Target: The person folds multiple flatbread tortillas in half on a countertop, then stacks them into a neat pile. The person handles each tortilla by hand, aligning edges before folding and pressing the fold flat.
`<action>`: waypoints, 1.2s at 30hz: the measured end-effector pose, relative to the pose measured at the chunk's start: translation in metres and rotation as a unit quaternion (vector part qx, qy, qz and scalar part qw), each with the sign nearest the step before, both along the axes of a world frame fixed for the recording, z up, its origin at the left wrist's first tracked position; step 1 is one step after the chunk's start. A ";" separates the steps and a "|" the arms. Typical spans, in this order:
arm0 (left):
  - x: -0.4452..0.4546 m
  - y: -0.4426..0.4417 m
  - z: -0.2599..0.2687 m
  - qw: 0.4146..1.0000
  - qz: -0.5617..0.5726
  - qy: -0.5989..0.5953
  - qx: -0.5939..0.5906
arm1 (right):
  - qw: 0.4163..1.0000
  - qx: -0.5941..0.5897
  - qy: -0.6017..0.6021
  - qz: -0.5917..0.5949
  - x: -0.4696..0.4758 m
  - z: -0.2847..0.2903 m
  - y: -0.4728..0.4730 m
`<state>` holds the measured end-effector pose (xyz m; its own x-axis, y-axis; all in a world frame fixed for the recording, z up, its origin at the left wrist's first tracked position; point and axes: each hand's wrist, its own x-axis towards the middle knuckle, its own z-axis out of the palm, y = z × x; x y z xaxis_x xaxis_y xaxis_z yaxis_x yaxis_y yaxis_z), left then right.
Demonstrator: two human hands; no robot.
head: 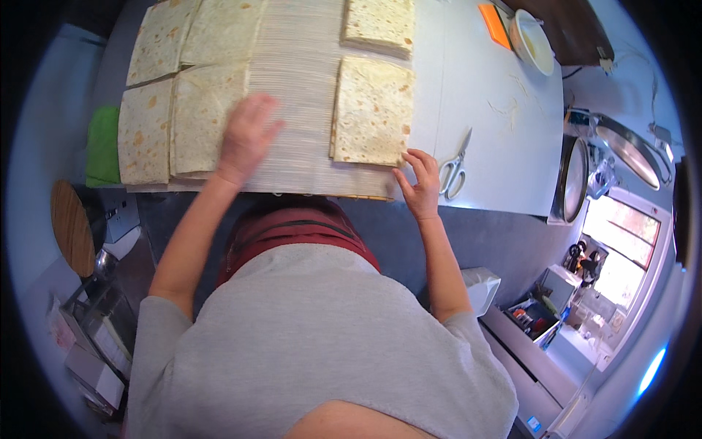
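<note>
My left hand (249, 137), blurred, hovers at the right edge of a stack of folded flatbread sheets (200, 120). Its fingers are apart, and I see nothing held in it. At the lower right corner of another squared flatbread stack (373, 110) is my right hand (421, 186), thumb and fingers spread around that corner. The fingertips seem to touch the bread's edge. Between the two stacks lies a striped slatted mat (293, 120). The flatbread is pale with brown toasted spots.
Scissors (456, 170) lie right of my right hand. An orange scraper (494, 26) and a white bowl (531, 44) sit at the table's (493, 159) far right. A green cloth (102, 147) lies at its left edge. Pans (573, 178) stand beyond the right edge.
</note>
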<state>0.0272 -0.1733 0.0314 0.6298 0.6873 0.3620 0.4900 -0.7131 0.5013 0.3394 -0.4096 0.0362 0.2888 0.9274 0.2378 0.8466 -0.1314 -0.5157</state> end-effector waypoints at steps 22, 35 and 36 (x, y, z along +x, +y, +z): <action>0.127 -0.075 -0.029 0.973 -0.161 0.005 -0.167 | 0.953 -0.045 0.292 0.061 0.046 -0.003 0.045; 0.152 0.036 0.049 0.975 0.005 0.016 -0.222 | 0.941 0.033 0.333 0.047 0.097 0.030 0.162; 0.161 0.052 0.074 0.969 0.031 0.031 -0.242 | 0.941 0.064 0.328 0.055 0.104 0.043 0.177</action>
<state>0.1885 -0.1216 0.1052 0.5929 0.8037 -0.0495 0.5643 -0.3709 0.7375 0.4430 -0.2322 0.0793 0.3164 0.9360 0.1543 0.3454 0.0378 -0.9377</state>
